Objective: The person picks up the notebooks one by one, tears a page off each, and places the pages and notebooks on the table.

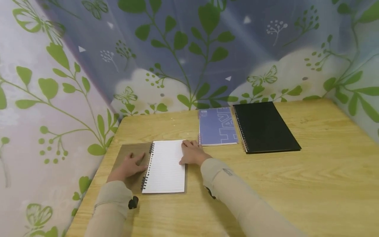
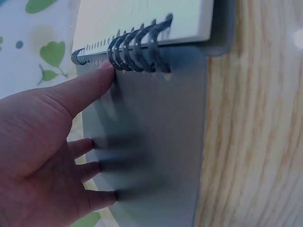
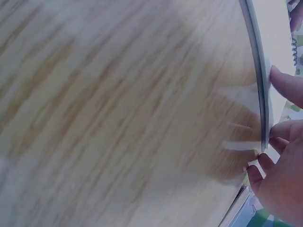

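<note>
A spiral notebook (image 1: pixel 165 171) lies spread on the table, a lined white page facing up. Its grey-brown cover (image 1: pixel 125 151) is folded out to the left of the black rings (image 1: pixel 144 181). My left hand (image 1: pixel 130 167) rests on that cover with fingers spread; in the left wrist view its thumb (image 2: pixel 90 85) reaches up to the rings. At the page's upper right edge, my right hand (image 1: pixel 193 153) touches the paper. The right wrist view shows the right hand's thumb (image 3: pixel 286 85) on the page side and its fingers along the edge.
To the right lie a purple-blue spiral notebook (image 1: pixel 214 126) and a larger black spiral notebook (image 1: pixel 266 128), both closed. The wooden table (image 1: pixel 296 191) meets a leaf-patterned curtain (image 1: pixel 177 59) at the back and left.
</note>
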Demonstrator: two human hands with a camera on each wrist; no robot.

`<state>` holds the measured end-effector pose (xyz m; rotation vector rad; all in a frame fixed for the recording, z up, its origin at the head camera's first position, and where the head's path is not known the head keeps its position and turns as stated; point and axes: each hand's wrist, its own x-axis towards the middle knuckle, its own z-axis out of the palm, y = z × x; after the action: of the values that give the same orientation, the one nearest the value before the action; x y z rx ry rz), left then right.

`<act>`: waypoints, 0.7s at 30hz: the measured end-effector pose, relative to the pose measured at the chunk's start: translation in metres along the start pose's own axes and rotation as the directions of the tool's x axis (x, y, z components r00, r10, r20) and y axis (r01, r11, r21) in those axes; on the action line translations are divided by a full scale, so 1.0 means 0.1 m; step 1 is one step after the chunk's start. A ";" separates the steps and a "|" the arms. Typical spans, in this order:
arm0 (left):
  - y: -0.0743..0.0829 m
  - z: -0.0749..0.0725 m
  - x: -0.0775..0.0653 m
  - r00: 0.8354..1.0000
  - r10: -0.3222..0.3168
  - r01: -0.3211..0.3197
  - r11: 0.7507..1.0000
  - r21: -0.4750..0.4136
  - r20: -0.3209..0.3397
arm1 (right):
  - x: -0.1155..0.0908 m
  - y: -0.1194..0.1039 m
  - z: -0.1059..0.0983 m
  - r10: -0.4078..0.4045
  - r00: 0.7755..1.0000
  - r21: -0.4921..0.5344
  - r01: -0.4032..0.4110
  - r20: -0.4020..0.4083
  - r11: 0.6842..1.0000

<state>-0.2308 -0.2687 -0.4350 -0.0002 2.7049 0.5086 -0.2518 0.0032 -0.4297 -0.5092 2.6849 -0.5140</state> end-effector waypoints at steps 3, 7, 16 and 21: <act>-0.03 -0.01 0.02 1.000 -0.006 0.006 1.000 -0.009 0.003 | 0.02 -0.03 -0.01 -0.004 1.000 -0.013 0.004 -0.004 1.000; -0.04 0.00 0.03 1.000 0.003 -0.003 1.000 -0.016 0.008 | 0.02 -0.04 0.01 -0.030 1.000 -0.061 0.029 -0.010 0.998; -0.02 -0.05 0.01 1.000 -0.021 0.021 1.000 -0.003 0.003 | 0.04 -0.08 0.13 -0.065 0.977 0.088 0.084 -0.205 0.993; 0.00 -0.02 -0.02 1.000 -0.026 0.026 1.000 -0.002 0.011 | 0.01 -0.12 0.23 0.049 0.968 0.474 0.076 -0.246 0.877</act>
<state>-0.2294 -0.2696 -0.4320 -0.0328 2.6900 0.5023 -0.2404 -0.0136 -0.4448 -0.3334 2.6339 -1.2856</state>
